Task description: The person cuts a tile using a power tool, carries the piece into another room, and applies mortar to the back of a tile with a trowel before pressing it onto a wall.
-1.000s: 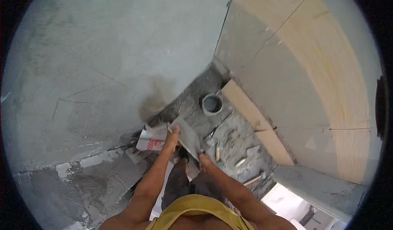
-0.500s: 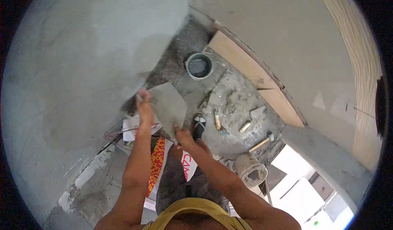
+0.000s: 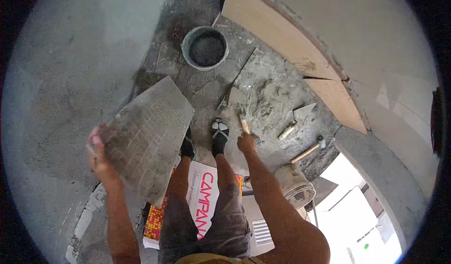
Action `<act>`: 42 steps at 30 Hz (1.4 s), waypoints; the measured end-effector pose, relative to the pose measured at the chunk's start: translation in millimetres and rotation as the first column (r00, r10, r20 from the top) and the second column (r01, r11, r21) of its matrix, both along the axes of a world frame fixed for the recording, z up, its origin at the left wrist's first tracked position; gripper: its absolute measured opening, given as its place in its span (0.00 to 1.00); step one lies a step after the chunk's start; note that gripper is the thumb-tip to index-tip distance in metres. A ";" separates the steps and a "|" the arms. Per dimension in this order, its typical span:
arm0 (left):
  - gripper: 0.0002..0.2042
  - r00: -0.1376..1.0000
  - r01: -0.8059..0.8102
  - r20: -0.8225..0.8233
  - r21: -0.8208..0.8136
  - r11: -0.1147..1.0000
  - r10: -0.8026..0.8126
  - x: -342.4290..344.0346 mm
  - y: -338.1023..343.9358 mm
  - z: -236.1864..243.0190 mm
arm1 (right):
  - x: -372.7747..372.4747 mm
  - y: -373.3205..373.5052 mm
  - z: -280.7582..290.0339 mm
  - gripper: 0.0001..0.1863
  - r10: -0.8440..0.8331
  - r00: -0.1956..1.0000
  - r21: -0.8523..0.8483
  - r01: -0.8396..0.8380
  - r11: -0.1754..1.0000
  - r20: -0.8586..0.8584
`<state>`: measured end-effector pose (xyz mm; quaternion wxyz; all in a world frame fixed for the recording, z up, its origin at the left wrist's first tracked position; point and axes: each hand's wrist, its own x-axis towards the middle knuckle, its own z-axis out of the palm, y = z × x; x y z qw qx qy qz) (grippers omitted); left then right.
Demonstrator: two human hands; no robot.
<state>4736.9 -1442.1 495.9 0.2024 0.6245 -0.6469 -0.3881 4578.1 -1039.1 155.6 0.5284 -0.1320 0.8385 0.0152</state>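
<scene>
Left hand (image 3: 101,158): tile (image 3: 145,137) pinched at its left edge, thumb against fingers, weight carried on this side alone
Right hand (image 3: 246,143): fingers apparently curled round the handle end of the near trowel (image 3: 243,121)
Tile place: held up left of the mortar patch (image 3: 272,102), tilted, gridded face shown
Handling advice: slab is best gripped deep and kept clear of the shins, since an edge pinch could slip; handle is better taken at its middle, with the blade lifted flat
Second trowel (image 3: 286,131): laid on the right part of the mortar patch
Hammer (image 3: 304,153): laid below and right of the mortar patch
Round bucket (image 3: 187,55): stood above and left of the mortar patch; dark contents cannot be identified
Dirty pail (image 3: 284,179): seen below the mortar patch, partly covered by the right forearm
Hidden: left fingertips blurred and partly behind the slab; right fingertips tucked out of sight; carton (image 3: 203,181), below and left of the mortar patch, partly covered by legs
Cut off: doorway side washed out, corners lost to the dark lens rim
</scene>
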 end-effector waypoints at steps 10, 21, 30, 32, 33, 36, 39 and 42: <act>0.31 0.965 -0.257 -0.015 0.124 0.958 0.261 2.0 -3.9 -8.2 | -33.0 -27.9 -98.9 0.21 -0.142 0.915 0.006 0.156 0.988 -0.379; 0.30 0.989 -0.146 -0.024 0.074 0.986 0.148 11.5 -11.4 -4.7 | -28.7 -64.6 48.6 0.23 -0.242 0.901 -0.420 0.075 0.904 -0.360; 0.26 0.956 -0.189 -0.197 0.148 0.971 0.216 -21.4 -1.2 9.7 | -74.1 -48.2 96.0 0.30 -0.055 0.962 -0.102 0.028 0.994 -0.267; 0.28 0.925 -0.235 -0.262 0.180 0.955 0.276 -4.5 -6.7 -7.8 | -67.2 -56.2 115.0 0.28 -0.014 0.972 -0.150 -0.022 0.989 -0.235; 0.29 0.910 -0.262 -0.280 0.178 0.948 0.304 3.5 -8.8 -25.0 | -60.5 -56.3 127.3 0.27 -0.014 0.971 -0.190 -0.033 0.981 -0.238; 0.32 0.706 -0.334 -0.485 0.415 0.846 0.516 1.7 -3.1 -19.3 | -16.2 -83.0 221.0 0.27 -0.021 0.997 -0.485 0.057 0.873 0.080; 0.34 0.707 -0.322 -0.476 0.442 0.837 0.523 10.7 -5.0 -25.2 | 25.9 -101.0 307.9 0.28 0.220 0.971 -0.652 -0.106 0.751 0.096; 0.36 0.707 -0.309 -0.490 0.433 0.847 0.509 -1.3 -3.5 -27.1 | 46.3 -117.3 325.2 0.30 0.394 0.906 -0.865 -0.316 0.389 -0.153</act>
